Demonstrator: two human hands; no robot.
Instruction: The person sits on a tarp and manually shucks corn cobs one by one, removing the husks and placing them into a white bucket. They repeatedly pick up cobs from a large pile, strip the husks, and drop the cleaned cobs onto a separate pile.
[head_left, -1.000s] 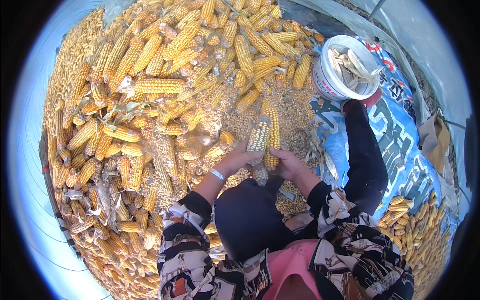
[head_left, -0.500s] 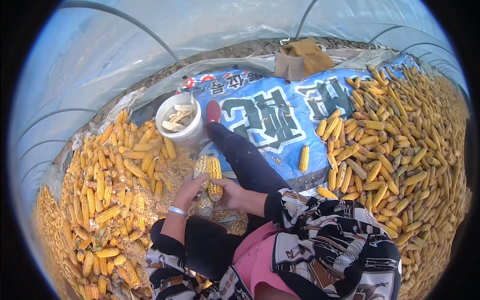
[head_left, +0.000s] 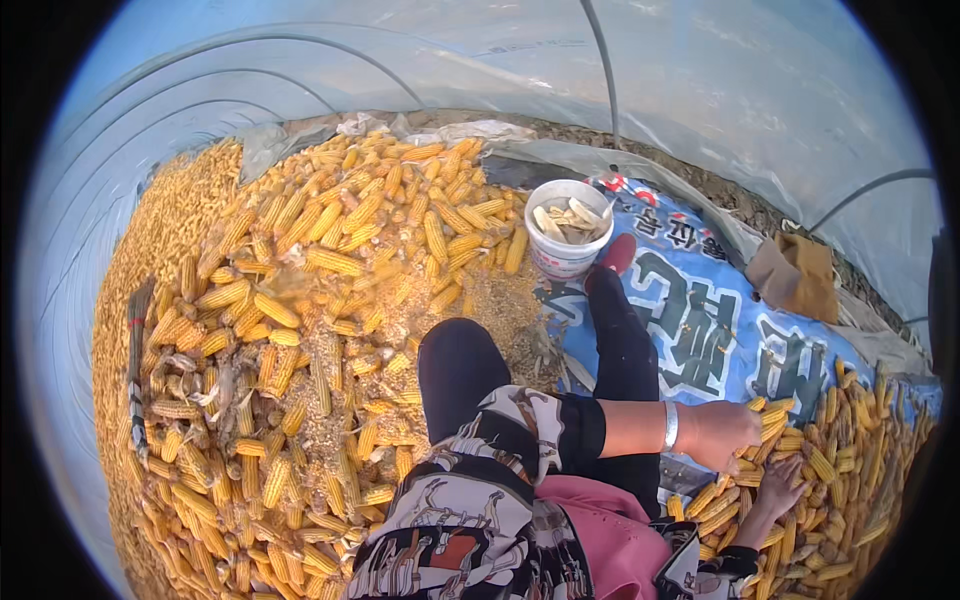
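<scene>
Reaching across the body, the left hand point(head_left: 722, 434), a bangle at its wrist, curls its fingers around a yellow corn cob point(head_left: 771, 422) atop the right-hand cob pile point(head_left: 850, 480); the right hand point(head_left: 778, 490) rests spread-fingered on cobs just below; a white bucket point(head_left: 566, 258) of stripped cobs stands well apart.

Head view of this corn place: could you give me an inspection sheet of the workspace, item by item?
Surface: blue printed tarp on the ground, loose kernels beside it.
Job's things: right-side cob pile; white bucket holding stripped cobs.
Clutter: large cob pile at left, husks mixed in; brown cloth.
Hands: left hand, with a bracelet, on the right-side cob pile, grip unclear; right hand spread on cobs just below it.
Cables: nothing seen.
Surroundings: clear plastic tunnel cover on hoops.
</scene>
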